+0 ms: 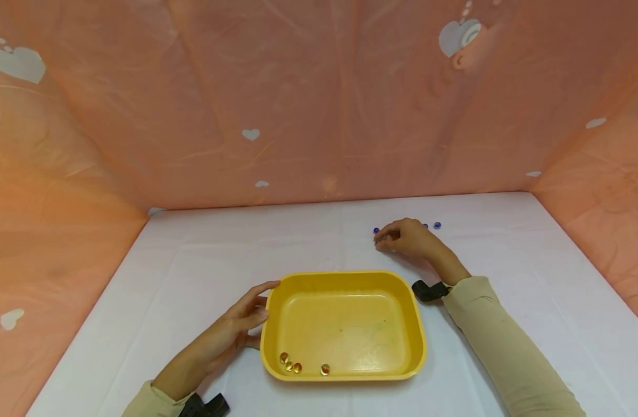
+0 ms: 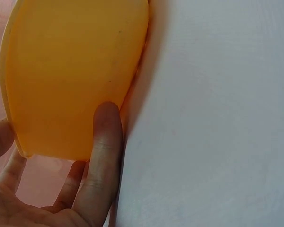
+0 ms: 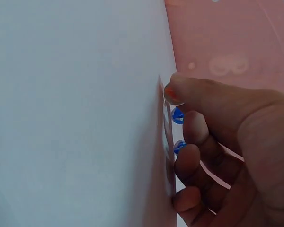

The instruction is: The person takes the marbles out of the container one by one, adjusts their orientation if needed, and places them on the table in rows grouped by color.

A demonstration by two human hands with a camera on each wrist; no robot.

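Peach sheeting backs a white table point(image 1: 506, 324). Centre and near, a yellow tray point(image 1: 343, 379) holds four amber beads point(image 1: 296, 367), steadied at its left wall by the left hand point(image 1: 235, 330), fingers straight. Farther right, the right hand point(image 1: 404, 237) curls over blue beads point(image 3: 178, 115), pinching an orange-tinted one.

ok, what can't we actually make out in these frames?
- Right hand: the head view hides the fingertips behind the knuckles; the right wrist view shows an amber bead under them, but whether it is pinched or merely touched is unclear.
- Blue beads: tiny in the head view and partly hidden by the hand, so no count.
- Yellow tray: cut off by the left wrist frame's edges; contents unseen there.
- Left hand: palm contact with the tray wall hidden.
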